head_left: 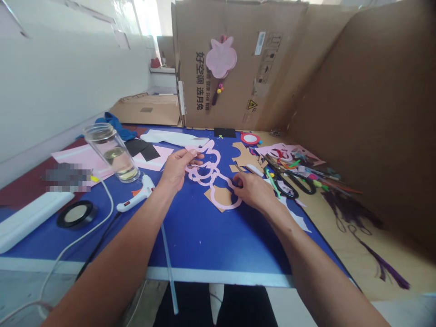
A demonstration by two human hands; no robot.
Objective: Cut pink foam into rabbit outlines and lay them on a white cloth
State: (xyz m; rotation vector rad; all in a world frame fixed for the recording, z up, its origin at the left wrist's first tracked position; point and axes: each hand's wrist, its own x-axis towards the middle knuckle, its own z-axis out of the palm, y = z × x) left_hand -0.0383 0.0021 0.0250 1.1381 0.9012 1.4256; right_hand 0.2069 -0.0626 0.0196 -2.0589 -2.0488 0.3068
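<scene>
A pink cutout [213, 193] of thin looped outlines, like paper or felt, is stretched between my hands over the blue table. My left hand [177, 168] pinches its upper left part between thumb and fingers. At the right edge of the lower loop, the curled fingers of my right hand [255, 188] close on the outline; their tips are partly hidden. Under that loop lies a brown card piece [221, 198], seen through the opening. To the left of my left hand rests a white hot glue gun [141, 191], with a clear glue stick [168, 261] nearby crossing the table's front edge.
A glass jar [119, 159] with pale liquid and a black tape roll [76, 213] stand left. On the right lie scissors [296, 181], brown card scraps [247, 154] and purple tassels [378, 259]. A cardboard wall [286, 72] with a hanging pink ornament [221, 59] closes the back.
</scene>
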